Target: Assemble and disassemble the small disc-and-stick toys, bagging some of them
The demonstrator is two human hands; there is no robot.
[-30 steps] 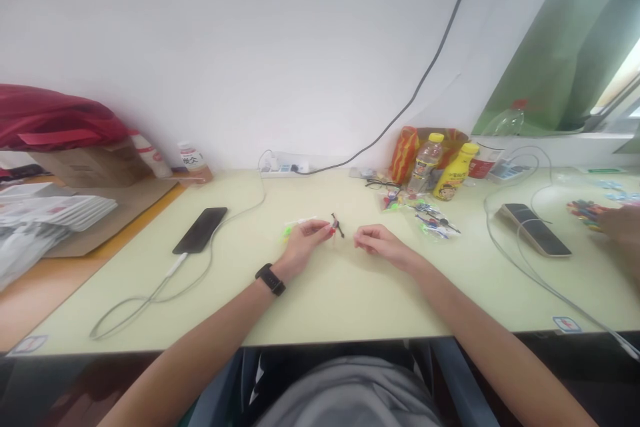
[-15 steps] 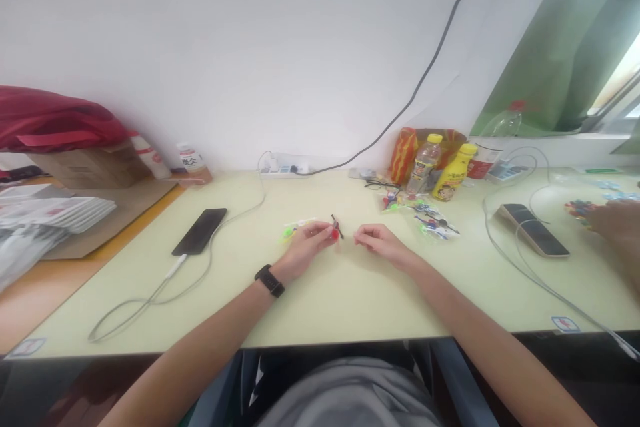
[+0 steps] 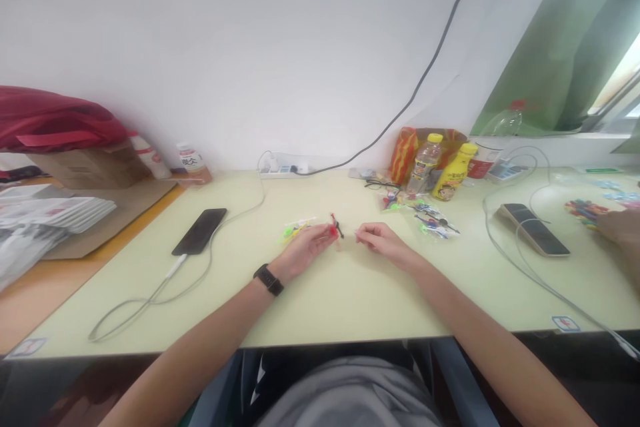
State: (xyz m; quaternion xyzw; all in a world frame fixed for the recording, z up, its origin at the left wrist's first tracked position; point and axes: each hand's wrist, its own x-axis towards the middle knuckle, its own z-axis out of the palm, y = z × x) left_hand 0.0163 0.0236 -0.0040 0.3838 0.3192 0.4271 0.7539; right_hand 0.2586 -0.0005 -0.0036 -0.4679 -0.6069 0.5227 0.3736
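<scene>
My left hand (image 3: 306, 248) rests on the pale green table (image 3: 350, 293) with its fingers pinched on a small red and dark toy piece (image 3: 335, 227). A black watch sits on that wrist. My right hand (image 3: 381, 242) lies a little to the right, fingers curled and pinched on something too small to make out. Just behind my left hand lie small green, yellow and white plastic bits (image 3: 295, 227). Clear bags of colourful small parts (image 3: 425, 217) lie behind my right hand.
A black phone (image 3: 200, 230) on a white cable lies at left, a second phone (image 3: 533, 229) at right. Bottles (image 3: 453, 180), a snack bag and glasses stand at the back with a power strip (image 3: 285, 168). Another person's hand (image 3: 617, 227) works at far right.
Both my hands have shifted very slightly towards each other. The other person's hand at far right has moved a little.
</scene>
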